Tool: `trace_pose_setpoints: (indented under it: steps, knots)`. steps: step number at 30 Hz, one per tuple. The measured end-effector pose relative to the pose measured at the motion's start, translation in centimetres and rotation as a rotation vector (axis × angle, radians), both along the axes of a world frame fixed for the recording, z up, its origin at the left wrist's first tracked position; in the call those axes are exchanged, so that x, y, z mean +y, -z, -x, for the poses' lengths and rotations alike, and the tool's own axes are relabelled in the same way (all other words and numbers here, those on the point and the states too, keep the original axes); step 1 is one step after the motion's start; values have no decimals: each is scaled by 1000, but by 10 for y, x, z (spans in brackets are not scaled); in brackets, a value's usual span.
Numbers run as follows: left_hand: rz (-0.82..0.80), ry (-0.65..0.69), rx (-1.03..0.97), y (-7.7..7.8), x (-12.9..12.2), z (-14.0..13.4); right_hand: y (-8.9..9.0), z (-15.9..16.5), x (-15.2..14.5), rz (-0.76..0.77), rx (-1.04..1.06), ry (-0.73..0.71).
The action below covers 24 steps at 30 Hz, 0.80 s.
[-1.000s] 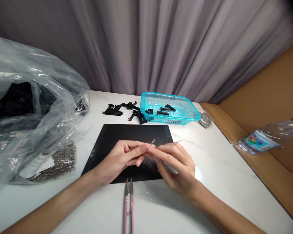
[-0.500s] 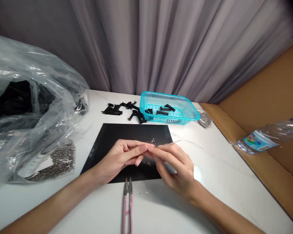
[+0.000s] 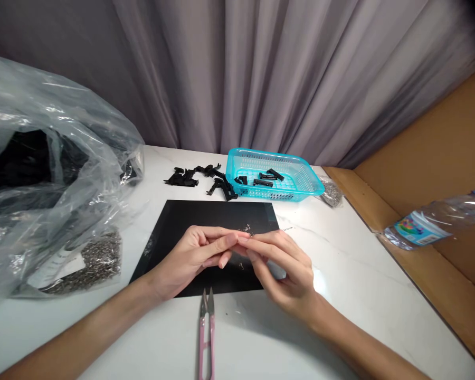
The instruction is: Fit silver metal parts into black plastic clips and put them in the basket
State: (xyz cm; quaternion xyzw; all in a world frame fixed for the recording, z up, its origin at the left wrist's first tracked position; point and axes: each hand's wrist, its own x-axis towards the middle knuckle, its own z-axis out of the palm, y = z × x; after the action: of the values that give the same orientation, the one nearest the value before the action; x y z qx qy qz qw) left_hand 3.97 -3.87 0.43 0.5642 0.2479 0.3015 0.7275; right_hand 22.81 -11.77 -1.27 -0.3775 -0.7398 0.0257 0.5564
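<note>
Over the black mat [image 3: 214, 214], my left hand [image 3: 198, 250] and my right hand [image 3: 287, 266] meet fingertip to fingertip. Both are closed in a pinch. Whatever lies between the fingers is hidden or too small to make out. Just beyond the fingertips is a small cluster of tiny metal pieces [image 3: 246, 228] on the mat. One more bent metal piece [image 3: 241, 266] lies below the fingers. The tip of a thin metal rod [image 3: 288, 228] shows past my right hand; I cannot tell whether it is held. Pink thread snips [image 3: 206, 338] lie in front of the mat, blades pointing away.
A turquoise basket [image 3: 301, 194] holds several black plastic parts, with more black parts [image 3: 182, 178] to its left. At left stand a large clear bag [image 3: 63, 121] and a bag of metal pieces [image 3: 101, 261]. A cardboard box [image 3: 427, 142] and plastic bottle [image 3: 423, 227] are at right.
My right hand has shifted very slightly, and less of the thin metal rod shows behind it. The hands stay joined at the fingertips; other things lie as before.
</note>
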Motion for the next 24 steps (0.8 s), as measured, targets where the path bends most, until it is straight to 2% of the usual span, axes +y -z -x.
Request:
trace_pose_setpoints:
  steps: [11,20,24]
  knots:
    - [-6,-15,30,6,3,4,1,5,1,104,66,-17]
    - [-25,1,39,0,2,1,0,5,-2,87,86,-79]
    - [-51,-19,44,-2,3,4,-2,7,-1,174,133,-82]
